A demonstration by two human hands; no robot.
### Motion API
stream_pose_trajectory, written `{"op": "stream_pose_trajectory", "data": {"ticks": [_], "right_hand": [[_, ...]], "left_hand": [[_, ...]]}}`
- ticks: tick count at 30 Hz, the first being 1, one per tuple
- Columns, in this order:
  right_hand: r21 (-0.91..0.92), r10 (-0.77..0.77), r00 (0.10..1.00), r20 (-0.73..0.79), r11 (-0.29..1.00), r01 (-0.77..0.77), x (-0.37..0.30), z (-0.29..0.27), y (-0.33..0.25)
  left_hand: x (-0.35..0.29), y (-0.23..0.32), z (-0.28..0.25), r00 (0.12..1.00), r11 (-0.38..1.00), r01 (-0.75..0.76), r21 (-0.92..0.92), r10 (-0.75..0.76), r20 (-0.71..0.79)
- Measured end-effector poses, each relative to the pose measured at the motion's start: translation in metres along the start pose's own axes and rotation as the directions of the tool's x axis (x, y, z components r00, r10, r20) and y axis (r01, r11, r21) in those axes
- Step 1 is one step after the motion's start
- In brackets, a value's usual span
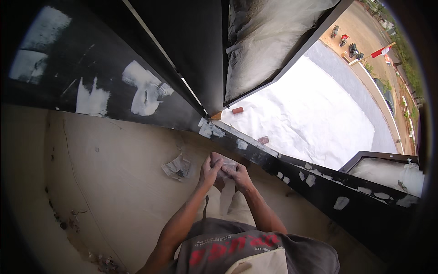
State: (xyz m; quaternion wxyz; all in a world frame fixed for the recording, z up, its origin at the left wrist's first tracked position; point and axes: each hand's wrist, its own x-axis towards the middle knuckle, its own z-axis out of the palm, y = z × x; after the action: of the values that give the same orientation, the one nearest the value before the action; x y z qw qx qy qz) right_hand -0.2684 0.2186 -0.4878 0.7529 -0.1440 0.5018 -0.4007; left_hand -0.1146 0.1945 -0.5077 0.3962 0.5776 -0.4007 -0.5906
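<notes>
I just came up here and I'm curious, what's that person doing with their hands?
The person is standing on a plywood floor beside a black metal frame patched with white filler. Both hands are together in front of them: the left hand and the right hand share a grip on a small whitish crumpled piece, maybe sandpaper or cloth; it is too small to tell. A torn scrap of paper lies on the floor nearby. Far below are a white sheet and a road.

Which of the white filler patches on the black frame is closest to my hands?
The small white patch on the low black rail, just above and right of the hands holding a pale crumpled piece. The big smears on the wall panel lie farther off, up left.
</notes>
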Motion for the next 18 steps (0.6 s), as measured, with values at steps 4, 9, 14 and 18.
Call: {"op": "stream_pose_trajectory", "data": {"ticks": [4,9,14,18], "right_hand": [[0.180,-0.170,0.986,0.003,0.970,0.166,-0.041,0.035,-0.077],[0.053,-0.267,0.963,0.039,0.963,0.265,-0.070,0.094,-0.127],[0.003,-0.487,0.873,0.007,0.873,0.487,-0.070,0.132,-0.126],[0.020,-0.646,0.761,-0.060,0.761,0.648,-0.050,0.136,-0.125]], "left_hand": [[-0.011,0.091,-0.005,0.993,0.985,0.025,-0.172,-0.005,0.120],[-0.014,0.156,-0.013,0.971,0.943,-0.212,-0.255,0.234,0.059],[-0.035,0.185,-0.038,0.982,0.978,-0.186,-0.097,0.187,0.001],[-0.059,0.180,-0.059,0.987,0.984,-0.149,-0.099,0.141,-0.080]]}}
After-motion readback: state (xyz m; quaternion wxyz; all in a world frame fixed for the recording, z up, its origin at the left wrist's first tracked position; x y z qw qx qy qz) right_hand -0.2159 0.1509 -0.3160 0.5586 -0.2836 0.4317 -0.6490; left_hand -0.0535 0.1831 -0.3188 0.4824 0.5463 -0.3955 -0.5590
